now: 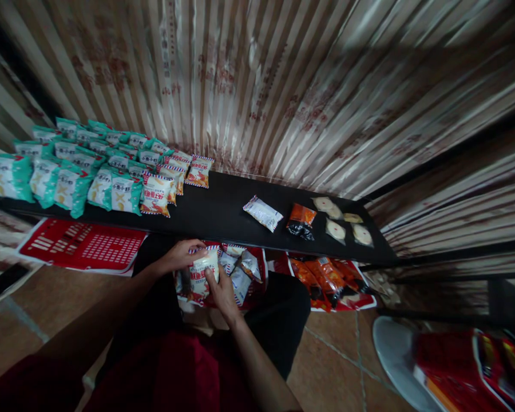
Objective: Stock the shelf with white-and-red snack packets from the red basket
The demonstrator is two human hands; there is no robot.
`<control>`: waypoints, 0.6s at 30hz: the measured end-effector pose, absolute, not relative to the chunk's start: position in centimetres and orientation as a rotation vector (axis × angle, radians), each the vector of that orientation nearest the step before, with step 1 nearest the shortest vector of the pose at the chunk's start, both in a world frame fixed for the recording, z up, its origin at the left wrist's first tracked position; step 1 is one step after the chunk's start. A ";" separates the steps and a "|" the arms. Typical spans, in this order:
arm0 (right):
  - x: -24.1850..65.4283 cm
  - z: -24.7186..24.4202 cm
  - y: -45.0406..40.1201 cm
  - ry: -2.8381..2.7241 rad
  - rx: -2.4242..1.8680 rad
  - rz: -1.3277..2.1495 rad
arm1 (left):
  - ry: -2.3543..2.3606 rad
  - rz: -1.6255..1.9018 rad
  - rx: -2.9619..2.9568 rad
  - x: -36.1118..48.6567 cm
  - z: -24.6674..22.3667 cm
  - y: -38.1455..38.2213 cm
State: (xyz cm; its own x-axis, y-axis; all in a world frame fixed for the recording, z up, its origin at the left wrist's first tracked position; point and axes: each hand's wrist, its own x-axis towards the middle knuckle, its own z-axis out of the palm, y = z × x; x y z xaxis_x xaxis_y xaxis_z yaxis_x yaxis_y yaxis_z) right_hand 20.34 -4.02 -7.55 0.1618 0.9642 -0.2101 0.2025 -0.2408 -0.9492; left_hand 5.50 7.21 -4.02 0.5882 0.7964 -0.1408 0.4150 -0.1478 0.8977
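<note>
A white and orange snack bag (203,268) with red lettering is held between my two hands, above a red bag in my lap. My left hand (181,256) has its fingers over the bag's upper left edge. My right hand (223,293) grips its right side, thumb across the front. Directly behind and below it, the red bag (264,274) holds several silvery packets (241,283). On the black shelf (227,200) ahead, similar white and orange bags (155,194) stand beside rows of teal and white snack bags (126,193).
Farther right on the shelf lie a silvery packet (262,213), an orange and black packet (301,220) and several small round pale packets (335,230). A red bag of orange packets (326,280) sits below. A grey stool (392,349) bears red packages. Striped curtain (249,86) hangs behind.
</note>
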 end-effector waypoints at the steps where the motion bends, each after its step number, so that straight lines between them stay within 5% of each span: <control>1: 20.2 -7.4 -4.0 -1.122 -1.610 1.148 | 1.006 0.485 1.688 5.4 -3.8 7.2; 18: 18.7 -6.5 -2.8 -0.948 -1.689 0.995 | 1.108 0.729 1.088 6.1 -6.1 5.2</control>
